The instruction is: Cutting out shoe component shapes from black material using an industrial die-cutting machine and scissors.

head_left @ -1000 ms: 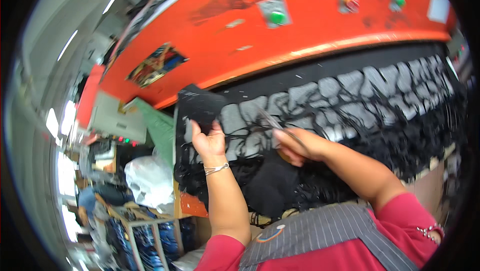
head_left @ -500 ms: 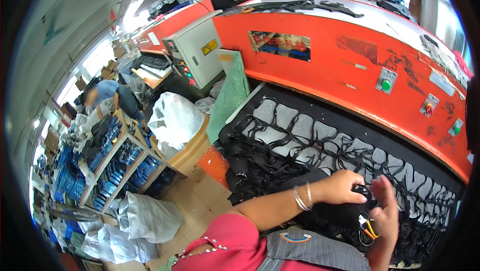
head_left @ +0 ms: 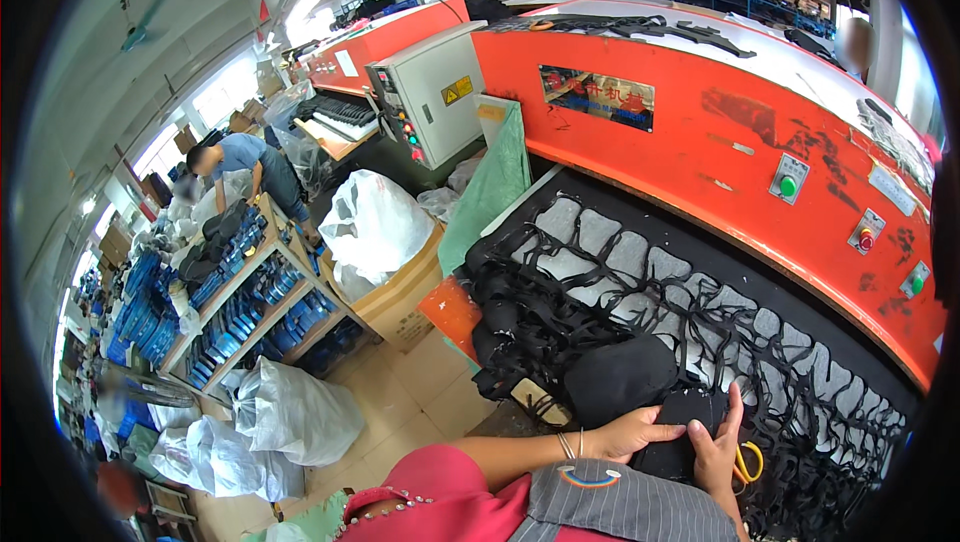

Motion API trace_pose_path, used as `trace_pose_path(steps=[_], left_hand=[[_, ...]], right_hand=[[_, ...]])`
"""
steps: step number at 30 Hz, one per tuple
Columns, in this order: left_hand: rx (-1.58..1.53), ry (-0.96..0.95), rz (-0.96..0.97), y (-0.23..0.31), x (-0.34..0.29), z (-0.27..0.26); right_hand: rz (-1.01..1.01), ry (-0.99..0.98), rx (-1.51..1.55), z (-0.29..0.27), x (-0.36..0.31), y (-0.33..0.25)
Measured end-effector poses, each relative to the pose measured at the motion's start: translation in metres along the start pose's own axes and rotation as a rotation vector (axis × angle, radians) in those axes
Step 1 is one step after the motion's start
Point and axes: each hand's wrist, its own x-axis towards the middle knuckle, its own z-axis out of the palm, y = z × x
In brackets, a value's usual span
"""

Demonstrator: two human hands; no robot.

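Note:
Close to my body, my left hand (head_left: 632, 434) and my right hand (head_left: 714, 454) both grip a flat black pad-like piece (head_left: 680, 452), thumbs over its top. Its exact kind cannot be made out. Yellow-handled snips (head_left: 750, 462) show beside my right hand; whether they hang from it is unclear. Just beyond my left hand lies a rounded black padded piece (head_left: 620, 379). Ahead of the hands, rows of grey pads with black straps (head_left: 668, 264) lie on a black bed (head_left: 600, 182). A tangle of black straps (head_left: 540, 307) is heaped on the bed's left part.
An orange machine (head_left: 700, 112) with buttons rises along the bed's far side. To the left stand a grey control cabinet (head_left: 430, 92), a carton with a white plastic bag (head_left: 375, 232) and a shelf of blue pieces (head_left: 270, 307). White sacks (head_left: 295, 412) sit on the floor. A person (head_left: 245, 162) bends behind the shelf.
Both hands have come down and nearer my body. My right hand, earlier raised with fingers spread, now grips the black piece along with my left. The head view has shifted slightly.

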Motion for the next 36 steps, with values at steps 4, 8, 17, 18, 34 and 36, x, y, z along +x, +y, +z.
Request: trace_pose_path(steps=[4, 8, 17, 18, 34, 36], left_hand=[[0.012, 0.181, 0.272, -0.017, -0.003, -0.010], [0.145, 0.210, 0.304, -0.010, -0.009, -0.005], [0.855, 0.292, 0.268, 0.061, 0.008, -0.021], [0.987, 0.402, 0.416, 0.081, 0.012, -0.031], [1.293, 0.438, -0.386, 0.167, 0.091, -0.102], [1.265, 0.480, -0.363, 0.162, 0.091, -0.095]], right_hand=[[0.230, 0.039, 0.151, 0.004, -0.015, -0.001], [0.233, -0.290, -0.100, -0.008, -0.010, 0.012], [0.416, -0.250, 0.055, -0.032, 0.019, 0.017], [0.429, -0.210, 0.135, -0.039, 0.027, 0.023], [0.266, -0.235, 0.722, 0.025, 0.089, 0.061], [0.428, -0.140, 0.361, 0.036, 0.107, 0.088]])
